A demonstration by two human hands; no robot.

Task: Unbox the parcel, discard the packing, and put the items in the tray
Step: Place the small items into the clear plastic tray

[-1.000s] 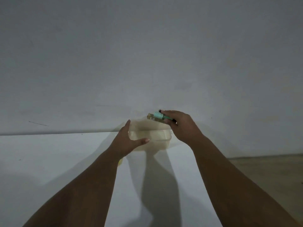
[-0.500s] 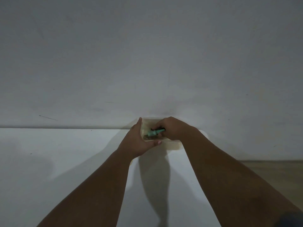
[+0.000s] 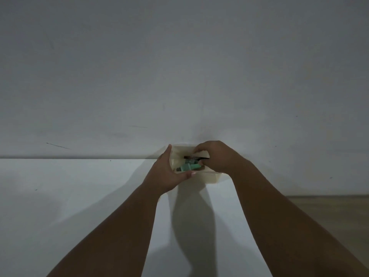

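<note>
Cream plastic tray (image 3: 211, 177) against the wall at the far edge of the white tabletop (image 3: 79, 196), receiving small items.
Head view: the left hand (image 3: 165, 172) clasps the tray's left corner, thumb along the front rim, likely to steady it. The right hand (image 3: 217, 156), fingers curled, pinches a teal tube-shaped item (image 3: 189, 167) low inside, apparently setting it down.

surface: white table (image 3: 79, 196) | on it: cream tray (image 3: 210, 178), apparently at far edge

1. The tray (image 3: 211, 177) is looking like cream plastic, smooth and faintly translucent.
2. The green item (image 3: 189, 167) is showing a smooth, plastic-like mint surface; its dark parts are too small to judge.
3. The table (image 3: 69, 196) is appearing white, smooth and matt.
4. The wall (image 3: 179, 66), at 12 o'clock, is showing matt grey paint with faint scuffs.
5. The floor (image 3: 335, 212), at 4 o'clock, is looking like wood.
</note>
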